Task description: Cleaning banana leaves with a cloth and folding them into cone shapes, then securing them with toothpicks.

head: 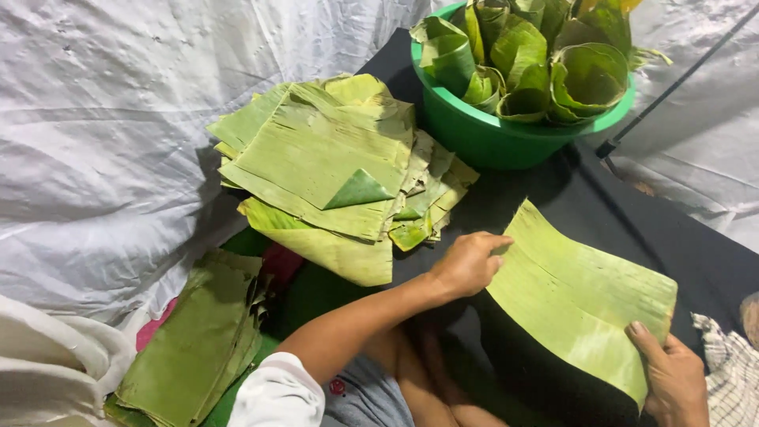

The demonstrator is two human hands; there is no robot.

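Far left: white plastic sheeting (103, 119) all over, plus a darker pile of leaves (198, 340) down near the bottom corner. Next over, a big stack of flat-cut banana leaf sheets (324, 158), top one with a corner folded up, looks untouched. Plenty left there, judging by the thickness.

Middle: left hand (468, 263) pinching the near edge of a single leaf sheet (581, 296), fingers closed on it. Sheet held up over the black cloth (696, 253), spread out flat, not curled at all yet.

Up top, right of the stack: green plastic tub (482, 134) already stuffed with rolled leaf cones (545, 55), quite a few, so a decent chunk done by the look of it.

Far right: right hand (672, 379) gripping the sheet's lower right corner, thumb on top, clamped tight. Bit of checked fabric (731, 372) at the edge.

Roughly somewhere in the middle overall, hard to call closer than that.
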